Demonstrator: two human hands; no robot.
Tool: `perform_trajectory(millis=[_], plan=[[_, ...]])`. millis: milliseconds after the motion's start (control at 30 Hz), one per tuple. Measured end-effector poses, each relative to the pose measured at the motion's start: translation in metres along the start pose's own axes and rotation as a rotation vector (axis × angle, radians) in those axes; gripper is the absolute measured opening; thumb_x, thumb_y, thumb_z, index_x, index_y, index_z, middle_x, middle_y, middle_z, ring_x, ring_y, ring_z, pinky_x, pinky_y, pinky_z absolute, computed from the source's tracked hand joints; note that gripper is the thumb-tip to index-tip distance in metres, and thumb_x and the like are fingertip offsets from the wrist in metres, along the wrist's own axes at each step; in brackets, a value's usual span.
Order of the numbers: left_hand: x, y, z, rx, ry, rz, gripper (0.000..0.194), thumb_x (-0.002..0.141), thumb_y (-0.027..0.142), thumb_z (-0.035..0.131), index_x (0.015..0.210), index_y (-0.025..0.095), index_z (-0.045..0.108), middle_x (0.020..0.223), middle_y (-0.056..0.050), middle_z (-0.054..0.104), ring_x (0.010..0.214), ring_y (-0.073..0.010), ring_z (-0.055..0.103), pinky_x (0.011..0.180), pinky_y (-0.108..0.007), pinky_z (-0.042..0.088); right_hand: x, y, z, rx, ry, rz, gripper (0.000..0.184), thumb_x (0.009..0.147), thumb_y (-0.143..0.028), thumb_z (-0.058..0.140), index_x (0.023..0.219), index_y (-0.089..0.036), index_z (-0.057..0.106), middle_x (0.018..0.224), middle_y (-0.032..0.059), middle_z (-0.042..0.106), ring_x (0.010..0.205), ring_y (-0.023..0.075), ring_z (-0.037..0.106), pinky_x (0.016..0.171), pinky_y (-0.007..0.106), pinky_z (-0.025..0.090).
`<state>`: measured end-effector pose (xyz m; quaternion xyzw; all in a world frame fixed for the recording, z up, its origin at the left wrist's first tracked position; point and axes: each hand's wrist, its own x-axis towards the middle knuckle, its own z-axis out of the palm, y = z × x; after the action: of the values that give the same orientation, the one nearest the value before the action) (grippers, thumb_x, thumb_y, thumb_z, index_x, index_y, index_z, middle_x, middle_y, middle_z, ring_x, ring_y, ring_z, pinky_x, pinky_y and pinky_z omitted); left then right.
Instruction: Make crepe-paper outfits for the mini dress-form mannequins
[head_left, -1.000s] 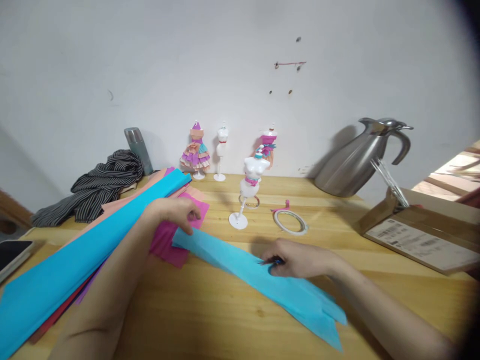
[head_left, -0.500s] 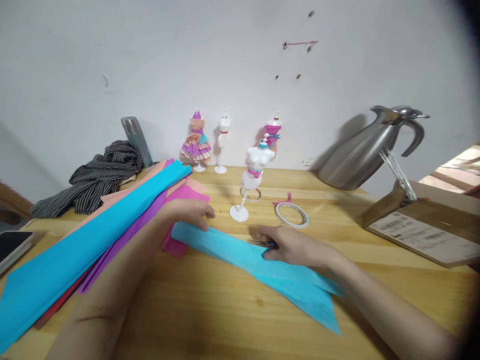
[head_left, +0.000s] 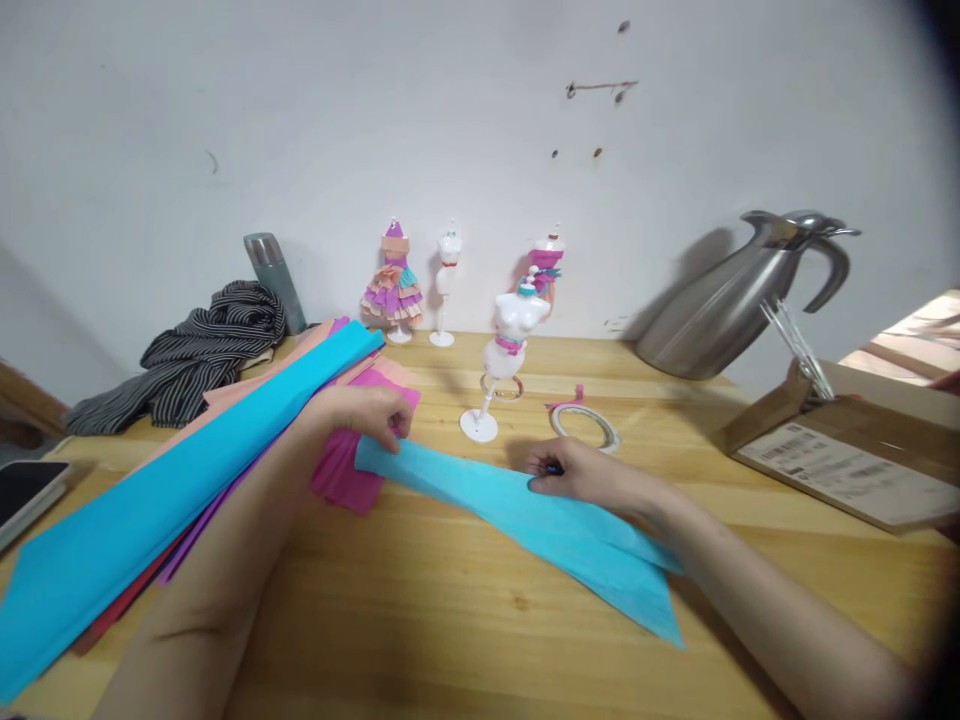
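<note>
A strip of light blue crepe paper [head_left: 517, 510] stretches slantwise between my hands, its wide, slit end at the lower right. Near its narrow left end, my left hand [head_left: 373, 412] pinches the upper edge between thumb and fingers. My right hand [head_left: 574, 468] is closed at the strip's upper edge, around a small dark object [head_left: 554, 468]. Most of that object is hidden by the fingers, so its kind is unclear. Just beyond the strip stands a white mini dress form [head_left: 517, 318] with a pink band at its waist. Magenta paper [head_left: 349, 475] lies beneath my left hand.
Folded coloured paper sheets [head_left: 187, 450] cover the left side, near a striped cloth [head_left: 217, 345] and a flask [head_left: 274, 280]. A tape roll [head_left: 616, 440] lies beyond my right hand. Dressed forms [head_left: 394, 290] stand behind; a steel jug [head_left: 720, 310] and cardboard box [head_left: 847, 460] are right.
My left hand has drawn its fingers together on the paper's left end and moved slightly left. The strip's edge has risen a little, and my right hand has shifted slightly up.
</note>
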<state>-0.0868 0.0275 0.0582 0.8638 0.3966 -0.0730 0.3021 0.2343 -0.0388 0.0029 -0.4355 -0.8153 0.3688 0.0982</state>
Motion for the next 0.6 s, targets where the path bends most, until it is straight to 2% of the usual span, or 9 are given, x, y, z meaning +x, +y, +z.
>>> perform_trajectory(millis=[100,167,267,333,367,400,500,600], plan=[[0.002,-0.006,0.000,-0.026,0.030,0.031,0.005,0.062,0.014,0.064,0.067,0.016,0.065,0.063,0.002,0.061,0.061,-0.0133,0.052,0.054,-0.022,0.034,0.001,0.005,-0.004,0.086,0.036,0.036,0.019,0.077,-0.033,0.055,0.067,-0.017,0.051,0.063,-0.0032,0.046,0.060,0.0113,0.041,0.056,0.025,0.032],[0.004,-0.009,0.000,-0.046,0.052,0.045,0.005,0.066,0.017,0.062,0.069,0.016,0.065,0.064,0.002,0.061,0.063,-0.0138,0.053,0.056,-0.022,0.036,0.002,0.007,-0.008,0.099,0.071,0.049,0.025,0.077,-0.037,0.056,0.064,-0.018,0.047,0.060,-0.0047,0.040,0.057,0.0099,0.036,0.054,0.024,0.030],[0.005,-0.014,-0.002,-0.070,0.083,0.062,0.026,0.070,0.026,0.064,0.094,0.017,0.067,0.093,-0.003,0.068,0.087,-0.0178,0.059,0.071,-0.022,0.042,0.001,0.010,-0.015,0.095,0.116,0.059,0.030,0.077,-0.041,0.056,0.062,-0.019,0.044,0.059,-0.0056,0.035,0.056,0.0094,0.033,0.053,0.025,0.027],[0.004,-0.017,-0.006,-0.063,0.145,0.058,0.043,0.069,0.029,0.067,0.110,0.018,0.062,0.114,-0.005,0.064,0.103,-0.0197,0.057,0.080,-0.023,0.042,-0.001,0.011,-0.020,0.086,0.145,0.047,0.031,0.078,-0.043,0.057,0.062,-0.018,0.045,0.060,-0.0051,0.035,0.057,0.0100,0.034,0.053,0.025,0.027],[0.003,-0.018,-0.008,-0.049,0.173,0.047,0.046,0.068,0.029,0.067,0.112,0.018,0.061,0.116,-0.006,0.063,0.105,-0.0201,0.056,0.082,-0.023,0.041,-0.002,0.012,-0.022,0.082,0.162,0.039,0.032,0.078,-0.043,0.057,0.062,-0.018,0.044,0.060,-0.0047,0.036,0.058,0.0104,0.034,0.054,0.025,0.028],[0.003,-0.018,-0.010,-0.037,0.194,0.037,0.043,0.069,0.030,0.067,0.110,0.017,0.062,0.113,-0.005,0.064,0.103,-0.0203,0.056,0.081,-0.023,0.042,-0.003,0.013,-0.025,0.082,0.179,0.030,0.033,0.078,-0.044,0.057,0.062,-0.019,0.044,0.061,-0.0045,0.036,0.058,0.0106,0.034,0.054,0.025,0.028],[0.001,-0.021,-0.015,-0.078,0.262,0.024,0.026,0.070,0.034,0.066,0.087,0.015,0.066,0.086,-0.002,0.065,0.085,-0.0189,0.058,0.071,-0.024,0.042,-0.006,0.012,-0.031,0.109,0.220,0.002,0.039,0.079,-0.048,0.057,0.060,-0.020,0.038,0.062,-0.0046,0.034,0.058,0.0105,0.033,0.055,0.025,0.028],[0.001,-0.025,-0.016,-0.314,0.364,0.053,0.028,0.070,0.039,0.068,0.082,0.014,0.065,0.078,-0.002,0.064,0.078,-0.0179,0.059,0.069,-0.026,0.044,-0.008,0.010,-0.036,0.138,0.246,-0.015,0.043,0.080,-0.051,0.057,0.060,-0.020,0.034,0.063,-0.0048,0.031,0.059,0.0106,0.031,0.056,0.026,0.027]])
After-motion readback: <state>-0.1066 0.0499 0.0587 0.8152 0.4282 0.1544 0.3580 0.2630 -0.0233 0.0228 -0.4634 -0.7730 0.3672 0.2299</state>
